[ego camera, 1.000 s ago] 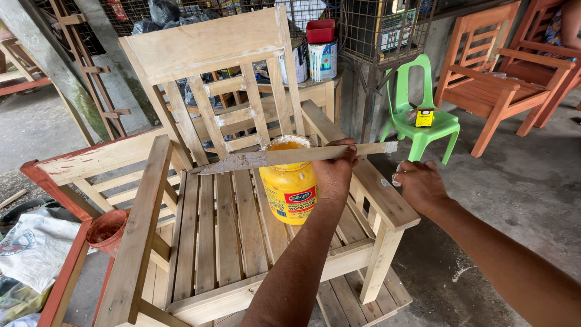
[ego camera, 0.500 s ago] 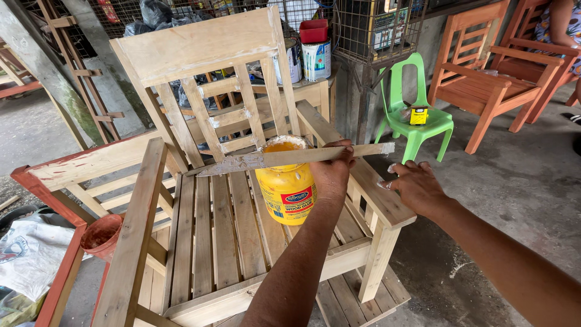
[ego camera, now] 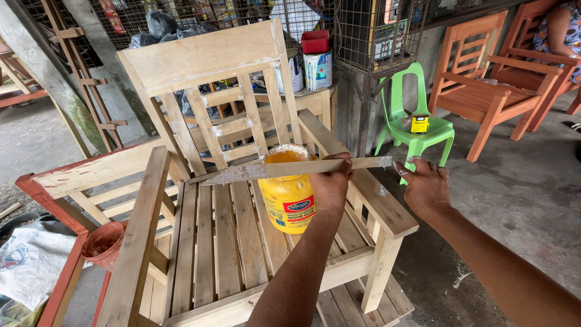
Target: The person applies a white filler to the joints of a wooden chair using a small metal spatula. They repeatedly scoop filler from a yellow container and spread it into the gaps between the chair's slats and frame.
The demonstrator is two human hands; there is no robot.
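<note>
My left hand [ego camera: 330, 184] grips a long thin wooden slat [ego camera: 266, 171] smeared with pale filler, held level over an unpainted wooden armchair [ego camera: 212, 242]. Below the slat a yellow plastic tub of glue [ego camera: 289, 197] stands on the seat boards. My right hand [ego camera: 425, 186] hovers just off the slat's right end, fingers bent, with a small pale blob on a fingertip. It is beside the chair's right armrest [ego camera: 369, 197].
A small green plastic chair [ego camera: 417, 124] with a little yellow box on it stands behind. An orange wooden armchair [ego camera: 493, 91] stands at the right, with a seated person beyond it. A red-edged wooden frame [ego camera: 57, 181], a clay pot [ego camera: 103, 245], paint cans [ego camera: 315, 60].
The view has shifted slightly. Both hands and the slat stay in nearly the same place over the chair.
</note>
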